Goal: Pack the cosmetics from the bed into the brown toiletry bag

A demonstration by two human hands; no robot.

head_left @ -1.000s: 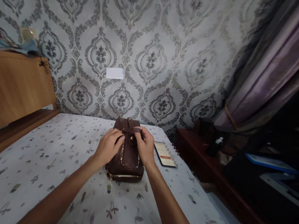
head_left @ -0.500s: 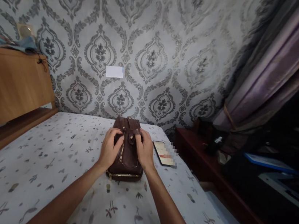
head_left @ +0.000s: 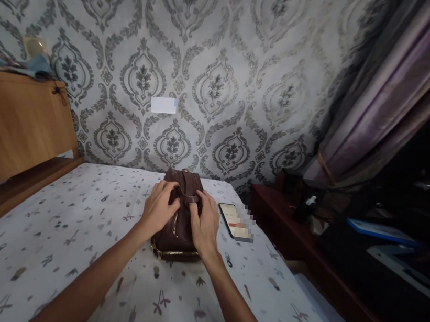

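A brown leather bag (head_left: 176, 240) with gold zippers lies on the bed, between my two hands. My left hand (head_left: 159, 209) is at the bag's left side, its thumb and fingers bent in a pinch by the strap flap. On the right side, my right hand (head_left: 205, 223) grips the flap's other edge, thumb on top. The brown strap flap (head_left: 189, 195) is raised and curved between the fingers. A zipped pocket shows below it, and a gold zipper runs along the bag's near end. The fingertips are partly hidden.
A phone (head_left: 233, 220) with a lit screen lies right of the bag on the patterned bedsheet (head_left: 88, 250). A wooden headboard (head_left: 13, 129) stands at left, a dark red shelf (head_left: 271, 216) with small items at right. A purple curtain (head_left: 381, 103) hangs above it.
The strap flap, which lay flat with its round snap showing, is now lifted and bent back toward the wall. My right hand's thumb has shifted inward over the bag.
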